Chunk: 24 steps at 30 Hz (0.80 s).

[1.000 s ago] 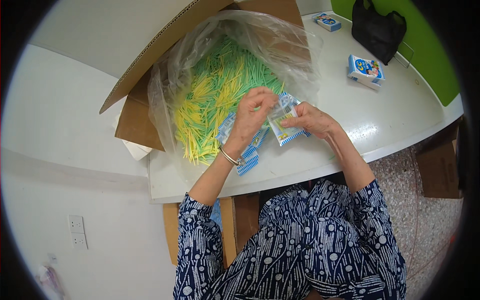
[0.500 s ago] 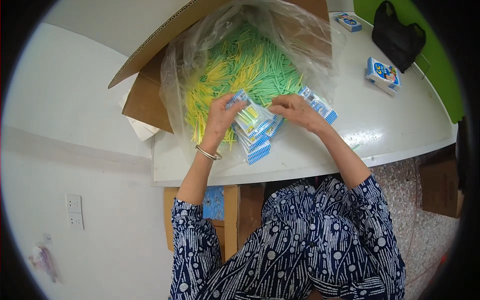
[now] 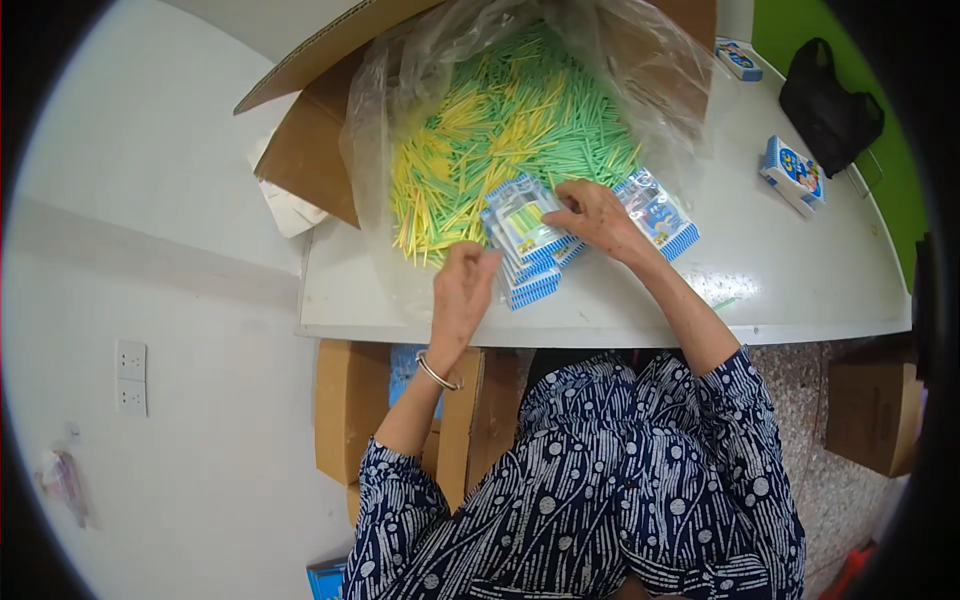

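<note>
At a white table (image 3: 800,290), a person's right hand (image 3: 597,215) rests on a fanned stack of small blue-and-white packets (image 3: 528,245), its fingertips pinched on the top packet. The left hand (image 3: 462,290) sits just left of the stack with fingers curled loosely together, touching the stack's near-left edge. The stack lies just below a clear bag of green and yellow sticks (image 3: 500,130) spilling from a cardboard box (image 3: 310,150). Right of the stack the tabletop is bare out to a small printed box (image 3: 790,175) and a black bag (image 3: 830,105).
</note>
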### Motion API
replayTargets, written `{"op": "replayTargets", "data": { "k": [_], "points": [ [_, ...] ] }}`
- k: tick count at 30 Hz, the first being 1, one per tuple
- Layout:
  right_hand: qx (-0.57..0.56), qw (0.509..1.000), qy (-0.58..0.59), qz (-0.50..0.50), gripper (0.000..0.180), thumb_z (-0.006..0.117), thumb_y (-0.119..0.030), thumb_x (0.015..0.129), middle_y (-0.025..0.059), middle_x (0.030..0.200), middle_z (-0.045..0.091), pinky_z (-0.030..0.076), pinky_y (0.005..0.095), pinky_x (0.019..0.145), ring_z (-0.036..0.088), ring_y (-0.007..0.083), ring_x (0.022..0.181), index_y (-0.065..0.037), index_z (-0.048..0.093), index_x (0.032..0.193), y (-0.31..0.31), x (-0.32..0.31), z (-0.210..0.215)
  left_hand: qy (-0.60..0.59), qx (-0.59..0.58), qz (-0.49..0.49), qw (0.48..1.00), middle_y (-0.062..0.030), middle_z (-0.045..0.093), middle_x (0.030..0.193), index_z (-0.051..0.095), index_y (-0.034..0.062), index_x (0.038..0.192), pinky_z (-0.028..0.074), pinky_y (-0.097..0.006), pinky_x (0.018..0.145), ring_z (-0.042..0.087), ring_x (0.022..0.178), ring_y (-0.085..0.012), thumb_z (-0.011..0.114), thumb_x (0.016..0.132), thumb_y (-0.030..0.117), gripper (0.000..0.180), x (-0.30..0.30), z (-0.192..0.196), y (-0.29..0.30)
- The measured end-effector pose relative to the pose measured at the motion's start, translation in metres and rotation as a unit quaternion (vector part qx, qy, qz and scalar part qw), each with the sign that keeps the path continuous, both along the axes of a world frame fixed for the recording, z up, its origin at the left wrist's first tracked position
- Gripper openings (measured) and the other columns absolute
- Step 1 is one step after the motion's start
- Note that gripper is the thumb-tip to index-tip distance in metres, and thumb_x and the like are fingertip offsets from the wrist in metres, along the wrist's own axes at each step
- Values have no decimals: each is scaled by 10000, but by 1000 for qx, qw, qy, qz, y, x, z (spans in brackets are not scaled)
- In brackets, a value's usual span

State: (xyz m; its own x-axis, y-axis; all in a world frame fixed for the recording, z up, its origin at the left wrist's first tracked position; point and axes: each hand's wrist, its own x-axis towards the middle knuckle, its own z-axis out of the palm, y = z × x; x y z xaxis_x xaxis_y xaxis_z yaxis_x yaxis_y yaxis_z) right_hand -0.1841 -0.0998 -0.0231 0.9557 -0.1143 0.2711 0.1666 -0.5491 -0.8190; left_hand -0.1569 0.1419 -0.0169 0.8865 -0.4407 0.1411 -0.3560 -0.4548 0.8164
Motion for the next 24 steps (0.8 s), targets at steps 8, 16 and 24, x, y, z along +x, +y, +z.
{"op": "replayTargets", "data": {
  "k": [8, 16, 24],
  "points": [
    [26, 999, 31, -4, 356, 668, -275, 726, 195, 629, 550, 420, 407, 583, 548, 323, 590, 63, 555, 727, 19, -12, 8, 130, -81, 12, 988, -60, 595, 913, 519, -43, 1071, 487, -235, 705, 574, 796, -86, 552, 928, 257, 335, -5, -10, -12],
    [3, 1000, 26, 2, 497, 687, -254, 743, 194, 755, 591, 457, 362, 628, 590, 278, 701, 73, 535, 1085, 35, -10, -7, 352, -240, -26, 904, -88, 628, 989, 570, -63, 1069, 491, -233, 739, 611, 854, -123, 623, 859, 164, 314, 3, 6, -13],
    [330, 938, 50, 94, 607, 667, -129, 805, 139, 1086, 573, 469, 271, 800, 582, 165, 958, 76, 367, 1292, 28, -25, -25, 351, -270, -58, 895, -91, 610, 1039, 526, -42, 1153, 478, -267, 828, 586, 929, -138, 626, 827, 123, 380, -8, 6, -22]
  ]
}}
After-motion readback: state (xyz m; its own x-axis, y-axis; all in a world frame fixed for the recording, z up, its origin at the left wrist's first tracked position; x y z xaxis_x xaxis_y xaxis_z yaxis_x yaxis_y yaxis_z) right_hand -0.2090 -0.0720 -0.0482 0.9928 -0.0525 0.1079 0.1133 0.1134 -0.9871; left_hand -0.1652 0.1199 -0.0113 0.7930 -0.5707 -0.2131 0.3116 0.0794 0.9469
